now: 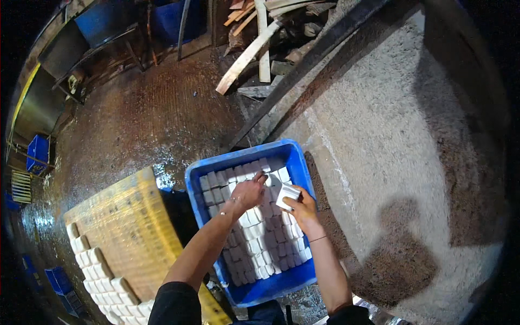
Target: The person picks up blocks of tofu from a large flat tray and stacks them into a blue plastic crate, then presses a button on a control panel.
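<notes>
A deep blue plastic crate stands in front of me, lined with close rows of small white blocks that look like tofu. Over its far rows is my left hand, fingers bent together and pointing down at the blocks; whether a piece is between them is hidden. By the crate's right wall, my right hand grips a small stack of white blocks, thumb on the near side and fingers around the far side.
Left of the crate, a slanted yellow-brown board carries more white blocks along its left edge. Cut wood is piled at the back. A rough concrete slab fills the right; blue tubs line the back left of the wet floor.
</notes>
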The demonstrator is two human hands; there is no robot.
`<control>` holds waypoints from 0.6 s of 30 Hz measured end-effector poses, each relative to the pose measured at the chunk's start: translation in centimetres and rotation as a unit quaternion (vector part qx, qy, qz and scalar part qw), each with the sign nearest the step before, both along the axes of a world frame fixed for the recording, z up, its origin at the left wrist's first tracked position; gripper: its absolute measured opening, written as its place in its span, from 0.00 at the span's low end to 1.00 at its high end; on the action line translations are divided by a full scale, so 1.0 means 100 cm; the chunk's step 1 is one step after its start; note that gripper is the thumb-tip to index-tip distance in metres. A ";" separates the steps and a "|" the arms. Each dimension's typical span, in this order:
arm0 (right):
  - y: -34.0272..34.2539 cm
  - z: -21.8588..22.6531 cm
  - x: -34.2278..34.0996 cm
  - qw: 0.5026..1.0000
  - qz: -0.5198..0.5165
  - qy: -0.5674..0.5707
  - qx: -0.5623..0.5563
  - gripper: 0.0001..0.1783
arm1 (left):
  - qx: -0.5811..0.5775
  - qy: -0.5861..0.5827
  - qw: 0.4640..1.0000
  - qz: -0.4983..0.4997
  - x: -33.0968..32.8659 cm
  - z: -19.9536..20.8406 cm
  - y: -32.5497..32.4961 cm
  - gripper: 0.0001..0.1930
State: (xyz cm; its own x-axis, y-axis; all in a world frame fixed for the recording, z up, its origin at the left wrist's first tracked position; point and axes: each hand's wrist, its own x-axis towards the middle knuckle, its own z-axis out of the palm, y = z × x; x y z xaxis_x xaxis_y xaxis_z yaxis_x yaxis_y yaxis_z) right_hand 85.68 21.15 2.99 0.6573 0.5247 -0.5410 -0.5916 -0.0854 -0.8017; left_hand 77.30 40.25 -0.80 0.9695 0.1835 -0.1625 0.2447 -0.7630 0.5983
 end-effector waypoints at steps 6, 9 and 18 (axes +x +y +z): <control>0.066 -0.057 0.023 0.942 -0.122 -0.293 -0.112 0.34 | 0.137 0.012 0.986 -0.098 0.058 -0.031 0.013 0.19; 0.097 -0.060 0.026 0.883 -0.148 -0.392 -0.214 0.36 | 0.146 0.027 0.984 -0.098 0.054 -0.043 0.016 0.18; 0.130 -0.061 0.057 0.776 -0.013 -0.426 -0.465 0.26 | 0.145 0.037 0.984 -0.096 0.012 -0.006 -0.008 0.30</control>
State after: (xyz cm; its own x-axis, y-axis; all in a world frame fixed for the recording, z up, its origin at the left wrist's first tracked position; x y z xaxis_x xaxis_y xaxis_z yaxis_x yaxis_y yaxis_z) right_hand 91.39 34.18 -3.08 0.9882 0.1481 -0.0398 0.1084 -0.8581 -0.5019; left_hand 78.51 39.41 -1.37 0.9784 0.0468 -0.2016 0.1138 -0.9354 0.3348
